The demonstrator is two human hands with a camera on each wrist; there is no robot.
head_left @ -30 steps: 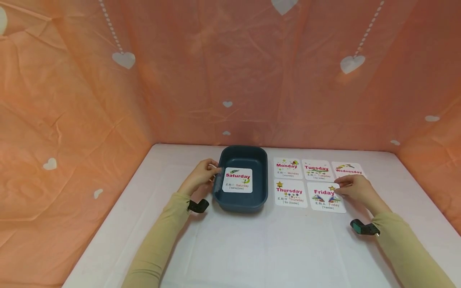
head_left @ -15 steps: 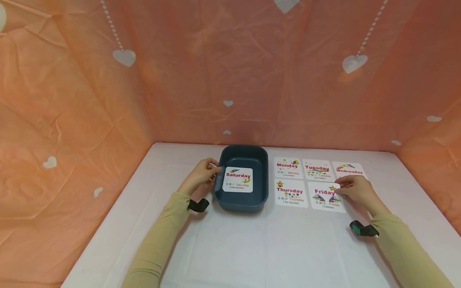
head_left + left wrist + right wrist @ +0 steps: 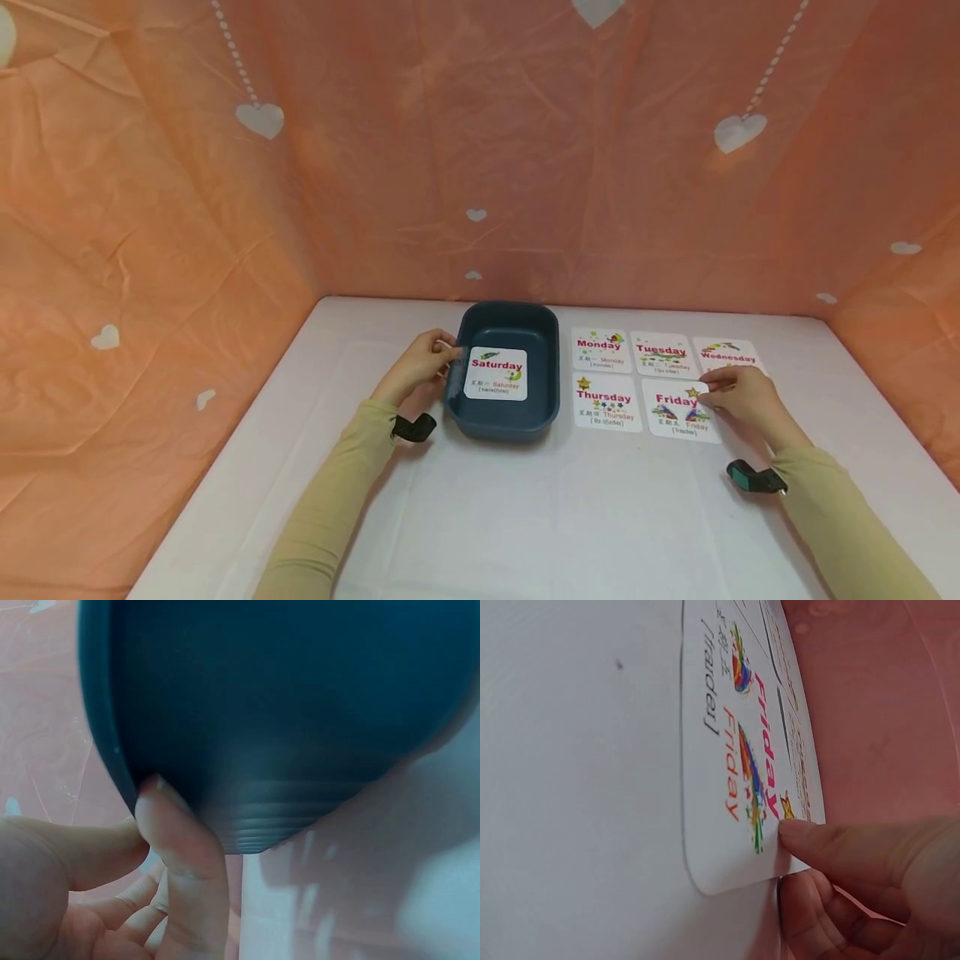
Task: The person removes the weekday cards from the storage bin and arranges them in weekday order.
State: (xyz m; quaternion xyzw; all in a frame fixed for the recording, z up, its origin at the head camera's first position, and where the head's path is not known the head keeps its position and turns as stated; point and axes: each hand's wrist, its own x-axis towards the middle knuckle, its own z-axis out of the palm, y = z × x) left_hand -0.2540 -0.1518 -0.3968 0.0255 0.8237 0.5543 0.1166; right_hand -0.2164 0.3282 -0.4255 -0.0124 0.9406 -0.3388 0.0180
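Observation:
My left hand (image 3: 420, 363) pinches the left rim of a dark blue-grey plastic tray (image 3: 542, 367); the left wrist view shows thumb and finger on either side of the rim (image 3: 97, 712). Inside the tray lies a square white Saturday card (image 3: 496, 374). My right hand (image 3: 746, 402) pinches the right edge of the Friday card (image 3: 681, 411), thumb on its printed face near the yellow star in the right wrist view. That card is beside the Thursday card (image 3: 607, 403). Behind them lie the Monday card (image 3: 602, 351), Tuesday card (image 3: 663, 356) and Wednesday card (image 3: 729, 353), the last partly hidden by my right hand.
Everything rests on a white-covered table (image 3: 540, 525). An orange cloth with white hearts (image 3: 420, 167) rises along the table's back and both sides. A small black device sits at each wrist, the left device (image 3: 414, 428) close to the tray's near left corner.
Both hands keep their places at the tray rim and the Friday card. The head view has shifted very slightly; the cards and tray stay in the same arrangement.

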